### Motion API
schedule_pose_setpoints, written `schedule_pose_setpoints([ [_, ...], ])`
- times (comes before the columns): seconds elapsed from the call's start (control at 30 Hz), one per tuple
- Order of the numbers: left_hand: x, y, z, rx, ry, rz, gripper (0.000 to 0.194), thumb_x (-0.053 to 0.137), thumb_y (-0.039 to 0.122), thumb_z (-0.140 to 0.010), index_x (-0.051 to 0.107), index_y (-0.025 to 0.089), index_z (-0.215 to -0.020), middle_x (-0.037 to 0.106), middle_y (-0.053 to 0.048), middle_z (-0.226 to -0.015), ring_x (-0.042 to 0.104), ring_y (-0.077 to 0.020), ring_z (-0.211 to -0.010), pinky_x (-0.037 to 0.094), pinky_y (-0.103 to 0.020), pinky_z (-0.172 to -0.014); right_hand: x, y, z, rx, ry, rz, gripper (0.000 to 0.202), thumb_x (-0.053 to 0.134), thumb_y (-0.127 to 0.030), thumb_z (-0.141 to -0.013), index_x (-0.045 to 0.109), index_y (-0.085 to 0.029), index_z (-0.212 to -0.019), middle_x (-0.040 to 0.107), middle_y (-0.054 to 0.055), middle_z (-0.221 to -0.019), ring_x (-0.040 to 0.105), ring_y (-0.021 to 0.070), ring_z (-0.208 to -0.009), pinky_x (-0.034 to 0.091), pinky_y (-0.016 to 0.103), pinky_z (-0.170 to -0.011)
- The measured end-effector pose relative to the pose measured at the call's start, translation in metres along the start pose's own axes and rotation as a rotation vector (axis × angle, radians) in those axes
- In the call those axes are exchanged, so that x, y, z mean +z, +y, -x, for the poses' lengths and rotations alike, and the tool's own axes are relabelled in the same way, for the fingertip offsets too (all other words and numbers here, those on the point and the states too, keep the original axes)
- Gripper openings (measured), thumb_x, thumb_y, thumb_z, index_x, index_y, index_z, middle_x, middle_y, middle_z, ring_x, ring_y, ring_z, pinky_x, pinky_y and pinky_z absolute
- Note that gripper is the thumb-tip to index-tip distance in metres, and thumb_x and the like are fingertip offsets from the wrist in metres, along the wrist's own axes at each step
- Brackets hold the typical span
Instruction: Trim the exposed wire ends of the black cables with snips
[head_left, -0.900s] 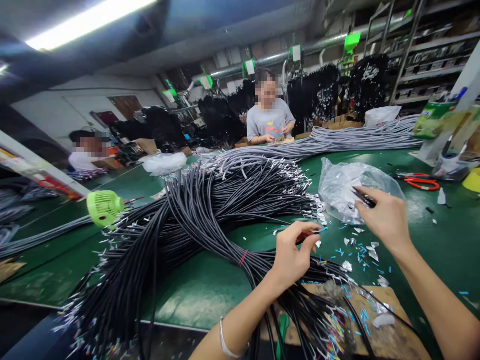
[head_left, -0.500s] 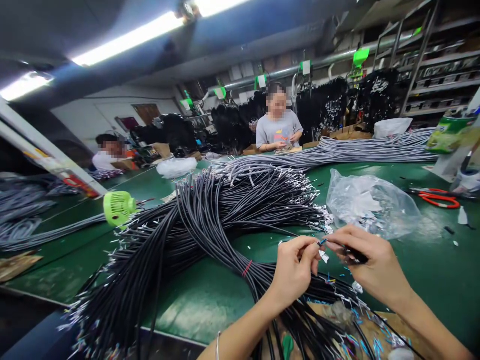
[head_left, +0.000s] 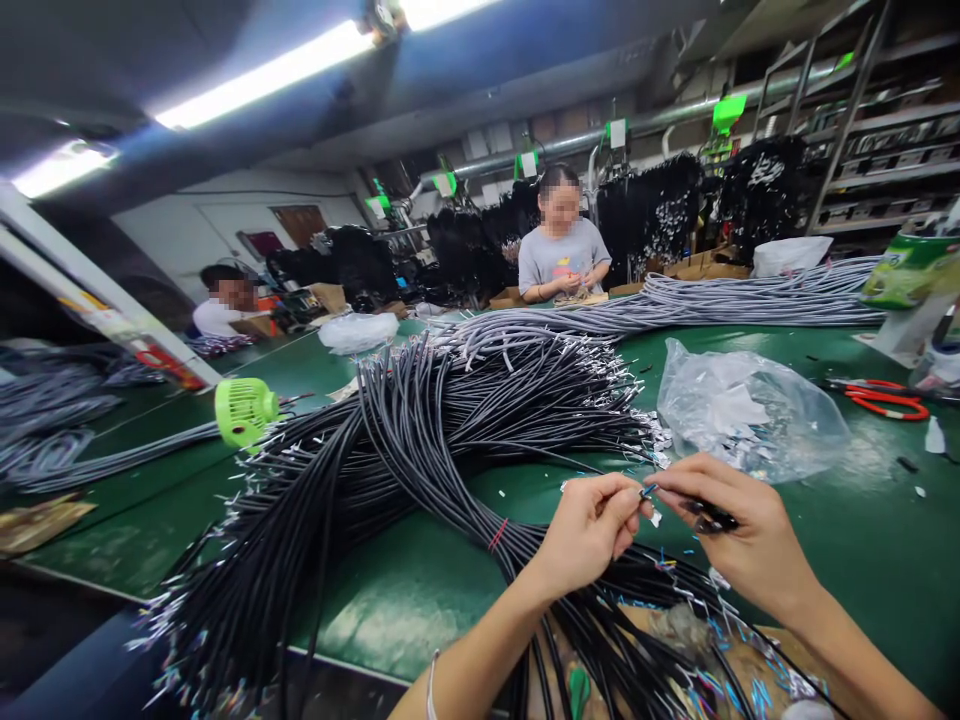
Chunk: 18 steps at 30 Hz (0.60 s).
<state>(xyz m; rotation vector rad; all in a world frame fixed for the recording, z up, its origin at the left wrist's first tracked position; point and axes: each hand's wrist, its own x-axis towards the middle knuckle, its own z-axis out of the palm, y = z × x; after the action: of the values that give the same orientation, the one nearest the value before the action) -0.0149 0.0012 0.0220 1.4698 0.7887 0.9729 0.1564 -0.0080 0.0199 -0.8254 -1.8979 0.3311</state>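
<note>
My left hand is closed in a pinch on the end of a cable, and thin blue wires poke out past the fingertips. Facing it, my right hand is closed round a small black-handled tool; its exact kind is hidden by the fingers. The tips of both hands meet at the blue wires. Below and left of them runs a bundle of black cables, bound by a red tie. Bits of coloured wire lie under my right wrist on a brown sheet.
A larger heap of black cables covers the green table. To the right are a clear plastic bag and red-handled pliers. A green fan stands left. Grey cables lie farther back, before a co-worker.
The view has shifted slightly. Both hands stay at the blue wires; my right hand has turned a little, and more of the black tool shows beneath its fingers.
</note>
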Motion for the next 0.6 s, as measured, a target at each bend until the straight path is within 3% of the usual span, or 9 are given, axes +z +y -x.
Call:
schedule_pose_setpoints([
  [0.1, -0.0028, 0.0028, 0.0010, 0.006, -0.021, -0.059, 0.039, 0.052, 0.047, -0.085, 0.058, 0.011, -0.072, 0.044, 0.004, -0.049, 0.036, -0.0039, -0.039, 0.028, -0.016, -0.041, 0.0001, -0.0005, 0.0002, -0.018, 0.037, 0.030, 0.025, 0.052, -0.007, -0.081, 0.065, -0.022, -0.095, 0.065, 0.004, -0.083, 0.062, 0.0142, -0.071, 0.049, 0.023, -0.060],
  [0.23, -0.0062, 0.0041, 0.0009, -0.011, -0.089, -0.097, 0.038, 0.055, 0.045, -0.083, 0.065, 0.010, -0.072, 0.061, -0.004, -0.059, 0.055, -0.0100, -0.050, 0.043, -0.020, -0.052, 0.0035, -0.0032, 0.0008, 0.029, 0.076, 0.066, 0.019, 0.053, -0.013, -0.081, 0.066, -0.021, -0.091, 0.066, 0.005, -0.081, 0.063, 0.0161, -0.071, 0.050, 0.025, -0.060],
  [0.43, -0.0066, 0.0002, 0.0007, 0.033, 0.145, 0.023, 0.014, 0.072, 0.026, -0.069, 0.071, 0.011, -0.070, 0.067, -0.005, -0.059, 0.061, -0.0140, -0.053, 0.049, -0.023, -0.055, 0.0047, -0.0058, 0.0032, 0.045, 0.047, 0.031, 0.018, 0.053, -0.012, -0.082, 0.065, -0.021, -0.091, 0.064, 0.005, -0.080, 0.062, 0.0163, -0.071, 0.049, 0.026, -0.060],
  [0.6, -0.0032, 0.0029, 0.0053, 0.170, 0.262, -0.214, 0.010, 0.071, 0.021, -0.071, 0.070, 0.012, -0.068, 0.067, -0.006, -0.062, 0.060, -0.0138, -0.053, 0.047, -0.022, -0.051, 0.0042, -0.0081, 0.0025, 0.029, 0.043, 0.014, 0.016, 0.054, -0.011, -0.080, 0.065, -0.019, -0.089, 0.063, 0.004, -0.078, 0.060, 0.0157, -0.068, 0.047, 0.025, -0.058],
])
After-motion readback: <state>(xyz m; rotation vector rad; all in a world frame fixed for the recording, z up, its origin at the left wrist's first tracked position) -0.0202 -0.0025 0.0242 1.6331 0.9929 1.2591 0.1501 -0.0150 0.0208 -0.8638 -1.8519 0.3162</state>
